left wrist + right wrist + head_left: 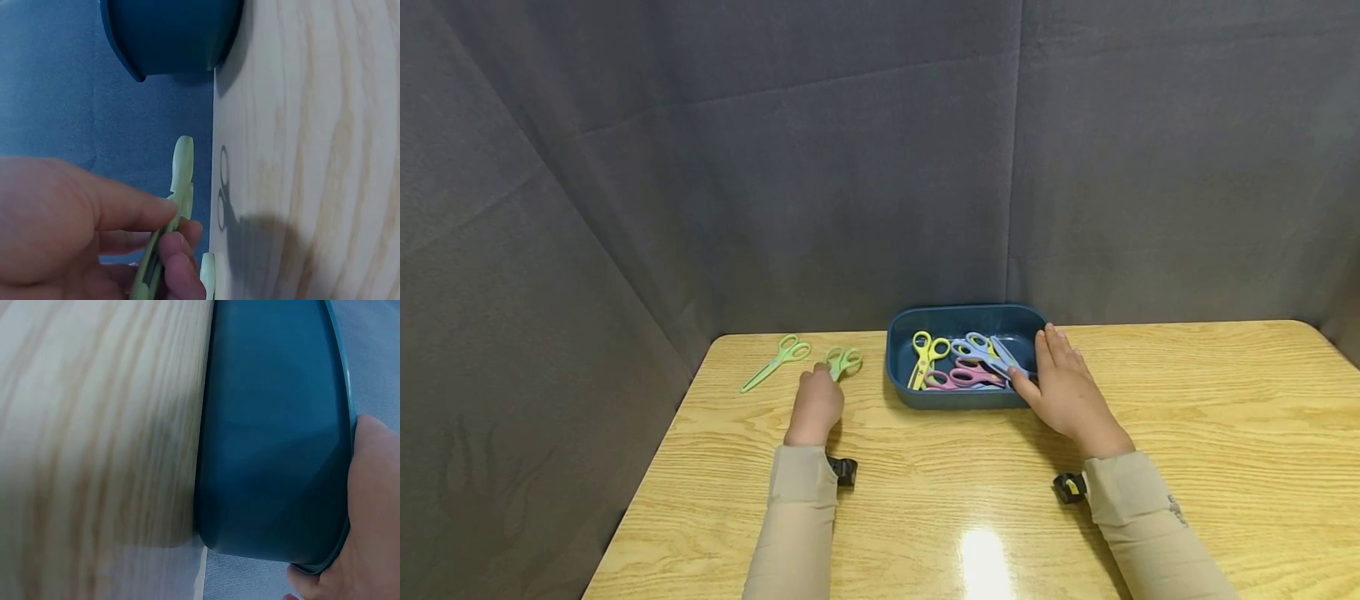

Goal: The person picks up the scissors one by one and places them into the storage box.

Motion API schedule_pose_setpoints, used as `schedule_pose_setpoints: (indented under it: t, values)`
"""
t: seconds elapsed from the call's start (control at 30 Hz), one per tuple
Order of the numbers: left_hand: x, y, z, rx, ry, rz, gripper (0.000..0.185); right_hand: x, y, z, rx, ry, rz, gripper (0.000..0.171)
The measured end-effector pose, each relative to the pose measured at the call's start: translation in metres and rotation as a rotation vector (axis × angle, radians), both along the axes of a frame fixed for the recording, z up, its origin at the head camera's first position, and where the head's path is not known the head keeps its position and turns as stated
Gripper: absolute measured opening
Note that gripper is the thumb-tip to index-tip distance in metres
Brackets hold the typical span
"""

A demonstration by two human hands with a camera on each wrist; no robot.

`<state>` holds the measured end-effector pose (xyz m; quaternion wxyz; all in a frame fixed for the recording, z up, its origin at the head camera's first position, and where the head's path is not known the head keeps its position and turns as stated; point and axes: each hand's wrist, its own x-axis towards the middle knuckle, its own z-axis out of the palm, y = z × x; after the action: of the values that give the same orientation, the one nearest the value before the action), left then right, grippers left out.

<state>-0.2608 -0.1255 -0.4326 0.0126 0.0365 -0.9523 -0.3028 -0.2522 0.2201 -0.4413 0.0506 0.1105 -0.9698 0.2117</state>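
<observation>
My left hand [818, 404] pinches a pair of light green scissors [182, 165] between thumb and fingers, handles pointing away from the palm. In the left wrist view these scissors are raised off the table, their shadow falling on the wood. Another pair of green scissors [781, 360] lies to the left of that hand. At the right end of a dark blue bin [970, 400], my right hand [1067, 396] grips the rim, its thumb over the inner side and its fingers along the outer side. Inside the bin are yellow scissors [922, 367], pink scissors [973, 373] and blue scissors [981, 350].
The wooden table [910, 483] has its far edge against a grey cloth backdrop [850, 183]. The bin stands near that far edge, right of the green scissors. Cloth also hangs along the table's left side.
</observation>
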Motion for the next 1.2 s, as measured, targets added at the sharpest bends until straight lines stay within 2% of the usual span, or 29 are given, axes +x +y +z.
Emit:
schedule_pose_setpoints:
  t: [0.2, 0.43, 0.6, 0.83, 1.03, 1.2]
  values:
    - [0.0, 0.003, 0.001, -0.014, 0.093, -0.008, 0.038, 0.0, 0.0, 0.0, 0.0, -0.007, -0.001, 0.087]
    - [0.0, 0.011, 0.005, 0.015, 0.169, -0.009, 0.037, 0.0, 0.0, 0.0, 0.003, -0.011, -0.002, 0.087]
    - [0.0, 0.017, 0.008, 0.022, 0.202, -0.025, 0.036, -0.001, 0.0, 0.001, 0.001, -0.009, -0.002, 0.087]
    - [0.003, 0.024, 0.011, 0.035, 0.209, -0.03, 0.037, -0.001, 0.0, 0.001, 0.003, -0.007, -0.001, 0.086]
    - [0.002, 0.027, 0.011, 0.046, 0.22, -0.03, 0.038, 0.0, 0.0, 0.001, 0.001, -0.009, 0.001, 0.085]
    - [0.001, 0.029, 0.01, 0.06, 0.258, -0.043, 0.038, 0.0, 0.0, 0.002, -0.005, -0.01, 0.0, 0.086]
